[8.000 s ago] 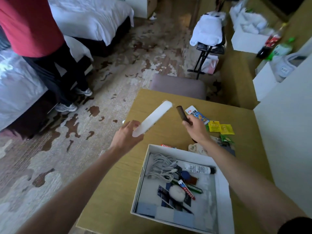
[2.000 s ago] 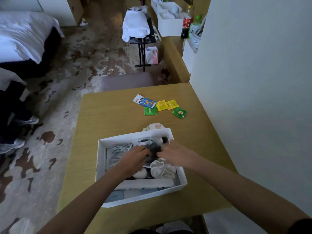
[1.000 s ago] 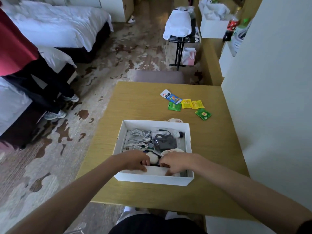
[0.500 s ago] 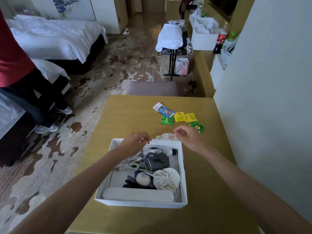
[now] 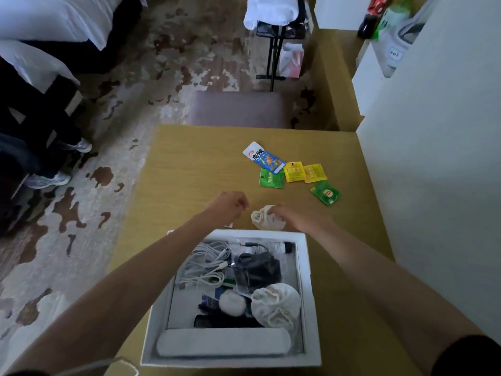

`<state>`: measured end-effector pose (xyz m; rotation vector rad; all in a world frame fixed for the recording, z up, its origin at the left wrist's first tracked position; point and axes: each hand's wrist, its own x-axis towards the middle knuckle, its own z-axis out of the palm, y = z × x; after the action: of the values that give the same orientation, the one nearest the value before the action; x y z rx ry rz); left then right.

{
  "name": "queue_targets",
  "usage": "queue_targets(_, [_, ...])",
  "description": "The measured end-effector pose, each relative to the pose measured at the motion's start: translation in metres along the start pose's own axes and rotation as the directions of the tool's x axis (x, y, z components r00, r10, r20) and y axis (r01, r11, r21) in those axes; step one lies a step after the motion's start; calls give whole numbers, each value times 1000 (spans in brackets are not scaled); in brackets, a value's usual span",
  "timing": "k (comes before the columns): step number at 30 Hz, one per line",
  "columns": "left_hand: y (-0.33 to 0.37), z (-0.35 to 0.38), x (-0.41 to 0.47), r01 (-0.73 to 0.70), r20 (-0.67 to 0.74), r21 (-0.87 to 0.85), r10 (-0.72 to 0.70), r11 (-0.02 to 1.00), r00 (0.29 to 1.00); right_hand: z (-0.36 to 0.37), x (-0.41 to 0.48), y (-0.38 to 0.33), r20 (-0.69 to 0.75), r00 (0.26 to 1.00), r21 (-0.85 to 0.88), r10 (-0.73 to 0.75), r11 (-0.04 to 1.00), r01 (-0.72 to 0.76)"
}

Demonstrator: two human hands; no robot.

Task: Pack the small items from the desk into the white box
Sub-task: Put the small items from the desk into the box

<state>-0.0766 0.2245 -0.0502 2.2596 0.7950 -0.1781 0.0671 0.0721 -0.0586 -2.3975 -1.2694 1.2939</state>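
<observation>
The right hand [image 5: 296, 218] curls its fingers over a cream pouch [image 5: 260, 219] lying on the desk [image 5: 189, 164] just beyond the box [image 5: 305, 280]. The left hand [image 5: 229, 206], just left of the pouch, is fisted and holds nothing.

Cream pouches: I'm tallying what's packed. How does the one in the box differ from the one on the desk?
The boxed pouch lies inside the white box; the desk pouch lies on the desk beyond its far wall. The boxed pouch is untouched; the right hand grips the desk pouch. Both are cream, bunched cloth.
</observation>
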Motion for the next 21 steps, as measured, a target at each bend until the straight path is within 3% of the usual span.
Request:
queue_targets(3, [-14, 6, 17, 43, 19, -39, -42, 998, 999, -1, 20, 2, 90, 993, -270, -80, 958, 101])
queue_targets(5, [-22, 8, 26, 50, 19, -41, -49, 998, 999, -2, 26, 9, 76, 985, -422, -157, 889, 174])
queue_targets(8, [-31, 7, 34, 43, 48, 16, -44, 999, 998, 0, 30, 23, -23, 975, -407, -223, 892, 195])
queue_targets(10, [-37, 4, 35, 16, 122, 78, -25, 997, 992, 2, 37, 29, -101, 976, -264, -195, 951, 163])
queue_targets(12, [-42, 4, 35, -48, 207, 244, -4, 969, 978, -1, 40, 30, -187, 972, -78, -144, 988, 131])
queue_targets(15, [-50, 9, 32, -79, 291, 509, -85, 857, 953, -13, 39, 28, -412, 909, 99, -64, 988, 114])
queue_targets(21, [-61, 7, 36, -156, 325, 664, -94, 731, 941, -24, 17, 6, -505, 861, 523, 64, 816, 246])
